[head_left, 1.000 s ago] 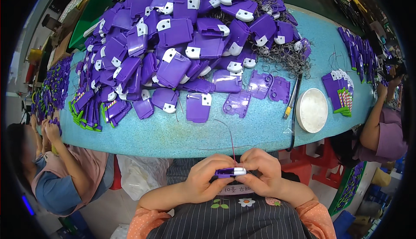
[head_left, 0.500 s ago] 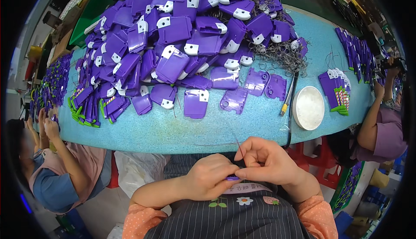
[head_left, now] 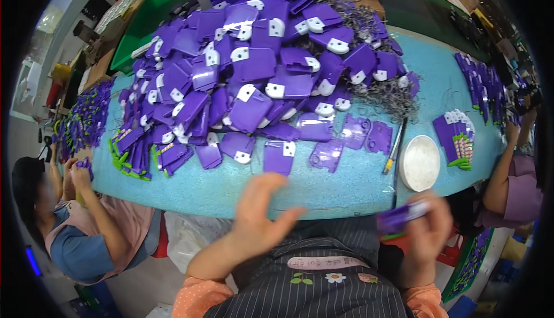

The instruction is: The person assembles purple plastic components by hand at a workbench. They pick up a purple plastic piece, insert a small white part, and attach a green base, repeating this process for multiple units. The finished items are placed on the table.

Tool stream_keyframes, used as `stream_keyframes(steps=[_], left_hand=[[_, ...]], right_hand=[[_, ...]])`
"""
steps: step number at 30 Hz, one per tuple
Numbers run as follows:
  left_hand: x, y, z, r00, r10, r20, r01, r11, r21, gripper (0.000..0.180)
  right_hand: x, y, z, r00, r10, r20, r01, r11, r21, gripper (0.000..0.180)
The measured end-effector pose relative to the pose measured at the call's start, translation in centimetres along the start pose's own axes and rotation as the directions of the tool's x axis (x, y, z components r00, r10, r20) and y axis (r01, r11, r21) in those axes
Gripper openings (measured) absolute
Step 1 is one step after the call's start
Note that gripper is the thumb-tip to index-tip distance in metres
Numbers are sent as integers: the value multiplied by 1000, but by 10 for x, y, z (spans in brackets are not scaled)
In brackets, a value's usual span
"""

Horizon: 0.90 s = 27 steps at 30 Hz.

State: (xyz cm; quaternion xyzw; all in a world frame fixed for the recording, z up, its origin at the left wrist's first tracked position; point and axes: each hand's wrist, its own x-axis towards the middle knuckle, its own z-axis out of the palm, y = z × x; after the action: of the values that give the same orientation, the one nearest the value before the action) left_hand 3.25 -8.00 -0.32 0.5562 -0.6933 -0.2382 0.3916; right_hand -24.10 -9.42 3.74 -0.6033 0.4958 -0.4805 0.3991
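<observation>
So the right hand (head_left: pixel 424 231) has a small purple plastic piece (head_left: pixel 402 219) pinched between thumb and fingers, held out to the right just below the edge of the turquoise surface (head_left: pixel 346 185), near the white round lid (head_left: pixel 420 163). It's motion-blurred, so I can't tell exactly how the fingertips sit on it. The left hand (head_left: pixel 262 211) is empty with its fingers spread loose, hovering over the near edge of the surface, just short of the big pile of purple tags (head_left: pixel 254 81).

My guess is the piece is light, stiff and a bit slick (moulded plastic, looks like), so gripping it by the flat faces near one end seems the safest bet. Probably not fragile.

Two other people work at the left and right ends.
</observation>
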Motion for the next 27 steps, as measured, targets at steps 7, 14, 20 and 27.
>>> stream_keyframes(steps=[7,14,20,27], left_hand=[[26,-17,15,997,77,6,-66,804,591,41],[1,0,-10,937,-337,86,343,938,-55,24],[-29,13,39,804,-171,570,535,-212,-818,39],[-38,13,28,949,-135,286,310,573,-759,45]], right_hand=[[102,47,-119,910,-209,-359,59,920,-387,13],[109,88,-104,901,-422,-99,67,362,-930,22],[30,9,33,818,-319,479,521,764,-380,78],[22,8,68,806,-270,526,449,859,-247,68]])
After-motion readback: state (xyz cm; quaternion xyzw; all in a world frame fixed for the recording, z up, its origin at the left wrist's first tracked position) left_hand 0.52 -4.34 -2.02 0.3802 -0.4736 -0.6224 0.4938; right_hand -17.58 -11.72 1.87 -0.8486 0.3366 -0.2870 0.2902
